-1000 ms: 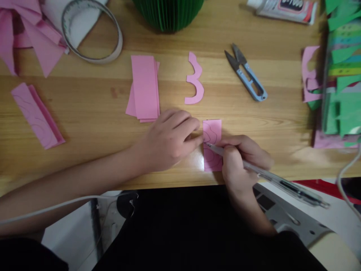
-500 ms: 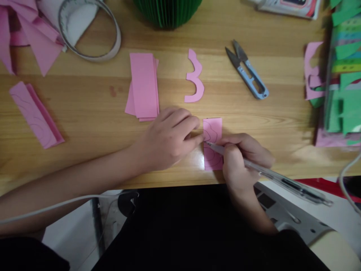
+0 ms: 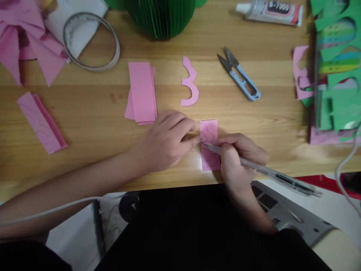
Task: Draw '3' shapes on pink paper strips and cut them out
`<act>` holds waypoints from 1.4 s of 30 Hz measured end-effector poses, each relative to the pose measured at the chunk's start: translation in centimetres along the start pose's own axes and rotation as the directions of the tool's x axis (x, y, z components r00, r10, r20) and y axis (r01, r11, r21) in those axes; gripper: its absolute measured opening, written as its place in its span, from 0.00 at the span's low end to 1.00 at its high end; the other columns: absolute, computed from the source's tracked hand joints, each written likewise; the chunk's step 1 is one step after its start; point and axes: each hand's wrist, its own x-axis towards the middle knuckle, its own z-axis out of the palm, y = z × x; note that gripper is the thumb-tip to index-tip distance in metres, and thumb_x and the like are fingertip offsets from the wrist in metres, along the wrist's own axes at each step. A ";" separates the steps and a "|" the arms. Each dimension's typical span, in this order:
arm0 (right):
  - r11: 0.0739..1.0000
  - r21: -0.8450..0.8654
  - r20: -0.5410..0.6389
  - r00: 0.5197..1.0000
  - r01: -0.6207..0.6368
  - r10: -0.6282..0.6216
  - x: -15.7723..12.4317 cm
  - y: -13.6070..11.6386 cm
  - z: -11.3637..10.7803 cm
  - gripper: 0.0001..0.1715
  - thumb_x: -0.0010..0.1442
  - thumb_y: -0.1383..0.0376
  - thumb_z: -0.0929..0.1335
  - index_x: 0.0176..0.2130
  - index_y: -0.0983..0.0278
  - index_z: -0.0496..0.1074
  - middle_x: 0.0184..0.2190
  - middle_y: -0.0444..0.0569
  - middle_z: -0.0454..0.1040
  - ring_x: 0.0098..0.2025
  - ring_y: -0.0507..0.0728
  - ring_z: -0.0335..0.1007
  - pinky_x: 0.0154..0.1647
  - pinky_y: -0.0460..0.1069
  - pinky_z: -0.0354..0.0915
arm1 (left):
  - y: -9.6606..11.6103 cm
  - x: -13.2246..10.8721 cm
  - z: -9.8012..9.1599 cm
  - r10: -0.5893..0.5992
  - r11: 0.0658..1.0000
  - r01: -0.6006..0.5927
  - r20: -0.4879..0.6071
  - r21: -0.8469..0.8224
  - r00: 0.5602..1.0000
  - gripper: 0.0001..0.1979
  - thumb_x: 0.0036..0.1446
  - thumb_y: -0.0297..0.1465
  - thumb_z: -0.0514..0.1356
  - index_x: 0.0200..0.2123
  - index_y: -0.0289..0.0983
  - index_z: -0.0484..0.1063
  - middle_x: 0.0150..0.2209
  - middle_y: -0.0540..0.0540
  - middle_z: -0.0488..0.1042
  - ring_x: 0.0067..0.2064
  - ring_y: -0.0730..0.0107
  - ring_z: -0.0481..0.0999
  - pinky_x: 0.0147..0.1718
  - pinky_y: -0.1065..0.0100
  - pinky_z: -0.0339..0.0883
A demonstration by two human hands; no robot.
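Observation:
A folded pink paper piece (image 3: 209, 128) with curved pen lines lies near the table's front edge. My right hand (image 3: 239, 158) is closed around a clear pen (image 3: 279, 177), its tip touching the paper near the left edge. Curled in, my left hand (image 3: 172, 141) holds the paper's left edge with a fingertip. Above them lies a pink cut-out (image 3: 191, 84) shaped like a 3. A stack of pink paper strips (image 3: 142, 92) is just beyond my left hand. Thread snips (image 3: 239, 75) lie with blades apart, farther right.
At the left are another folded pink paper (image 3: 41, 122) with drawn curves, a tape roll (image 3: 113, 60) and a pink paper bow (image 3: 31, 37). A green honeycomb paper ball (image 3: 162, 19) and a glue tube (image 3: 273, 13) stand at the back. Green paper scraps (image 3: 344, 109) cover the right side.
The view has shifted slightly, so the tabletop things appear lower and some farther left. Both hands keep their places at the paper, and the pen tip stays near its left edge.

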 end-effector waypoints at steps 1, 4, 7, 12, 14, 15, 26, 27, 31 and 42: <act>1.000 0.001 0.003 1.000 0.000 0.000 0.0 0.0 0.0 0.13 0.51 0.72 0.64 0.25 0.61 0.76 0.19 0.39 0.76 0.18 0.49 0.67 0.19 0.45 0.63 | 0.0 0.0 0.0 0.008 1.000 -0.008 0.002 0.013 1.000 0.08 0.66 0.27 0.58 0.32 0.37 0.71 0.37 0.47 0.73 0.40 0.65 0.71 0.41 0.62 0.67; 1.000 0.027 0.022 1.000 0.000 -0.001 0.0 -0.1 0.0 0.12 0.51 0.72 0.64 0.25 0.61 0.76 0.19 0.38 0.75 0.18 0.49 0.67 0.19 0.44 0.64 | 0.0 -0.1 0.1 0.026 0.999 -0.026 0.000 0.037 1.000 0.08 0.67 0.28 0.58 0.32 0.36 0.72 0.37 0.46 0.73 0.40 0.64 0.70 0.41 0.62 0.66; 0.993 0.109 -0.014 0.999 -0.038 0.040 0.1 0.0 0.2 0.12 0.50 0.74 0.64 0.24 0.61 0.75 0.19 0.38 0.75 0.18 0.48 0.67 0.19 0.44 0.63 | -0.1 -0.2 0.2 0.031 0.999 -0.031 -0.015 0.009 0.999 0.09 0.67 0.27 0.57 0.33 0.36 0.74 0.38 0.45 0.73 0.41 0.63 0.69 0.41 0.61 0.66; 0.940 0.327 -0.227 0.958 -0.095 0.175 0.5 0.5 0.8 0.11 0.54 0.71 0.63 0.25 0.61 0.71 0.15 0.37 0.66 0.15 0.47 0.61 0.15 0.43 0.57 | -1.0 -0.3 -0.1 0.019 0.992 -0.012 0.054 -0.126 0.998 0.13 0.63 0.21 0.55 0.41 0.40 0.77 0.40 0.44 0.72 0.43 0.63 0.68 0.40 0.61 0.65; 0.912 0.401 -0.235 0.954 -0.080 0.187 0.9 0.7 0.9 0.13 0.61 0.64 0.63 0.27 0.61 0.70 0.16 0.38 0.66 0.15 0.47 0.60 0.13 0.42 0.53 | -1.3 -0.2 -0.2 -0.006 0.975 0.020 0.062 -0.223 0.998 0.16 0.60 0.19 0.55 0.43 0.40 0.77 0.40 0.45 0.73 0.43 0.65 0.70 0.41 0.61 0.66; 0.898 0.435 -0.221 0.958 -0.070 0.182 1.2 0.9 0.8 0.18 0.66 0.58 0.60 0.28 0.62 0.70 0.15 0.39 0.65 0.14 0.48 0.60 0.13 0.43 0.52 | -1.5 -0.1 -0.3 -0.025 0.962 0.038 0.052 -0.270 0.998 0.16 0.59 0.18 0.55 0.42 0.40 0.77 0.40 0.45 0.73 0.42 0.66 0.71 0.41 0.62 0.67; 0.916 0.018 0.453 0.813 0.400 -0.365 5.8 2.7 -2.9 0.19 0.66 0.60 0.64 0.54 0.62 0.73 0.49 0.54 0.80 0.51 0.61 0.76 0.54 0.59 0.71 | 3.5 -1.5 -3.3 -0.166 0.947 0.197 0.139 -0.253 0.976 0.12 0.64 0.23 0.52 0.38 0.34 0.76 0.36 0.44 0.77 0.37 0.68 0.76 0.36 0.67 0.69; 0.898 0.005 0.496 0.779 0.439 -0.383 5.7 2.8 -3.0 0.19 0.67 0.62 0.62 0.55 0.62 0.72 0.51 0.54 0.79 0.54 0.62 0.75 0.57 0.60 0.70 | 4.7 -2.0 -3.8 -0.227 0.890 0.293 0.216 -0.350 0.949 0.11 0.65 0.25 0.52 0.39 0.34 0.76 0.36 0.44 0.77 0.37 0.69 0.76 0.37 0.68 0.69; 0.816 -0.014 0.575 0.672 0.578 -0.467 4.3 3.8 -3.6 0.21 0.69 0.62 0.60 0.59 0.59 0.69 0.57 0.52 0.76 0.61 0.63 0.70 0.61 0.63 0.67 | 8.8 -4.4 -4.3 -0.398 0.446 0.729 0.614 -0.520 0.682 0.10 0.61 0.31 0.57 0.40 0.36 0.77 0.35 0.45 0.78 0.33 0.71 0.76 0.35 0.69 0.68; 0.722 -0.054 0.630 0.584 0.690 -0.511 -0.8 4.4 -4.1 0.25 0.70 0.61 0.58 0.63 0.65 0.62 0.63 0.61 0.69 0.69 0.65 0.60 0.65 0.66 0.65 | 12.1 -8.9 1.4 -0.567 -0.024 0.772 0.644 -0.636 0.513 0.21 0.55 0.45 0.61 0.39 0.32 0.76 0.37 0.39 0.82 0.32 0.69 0.80 0.34 0.68 0.71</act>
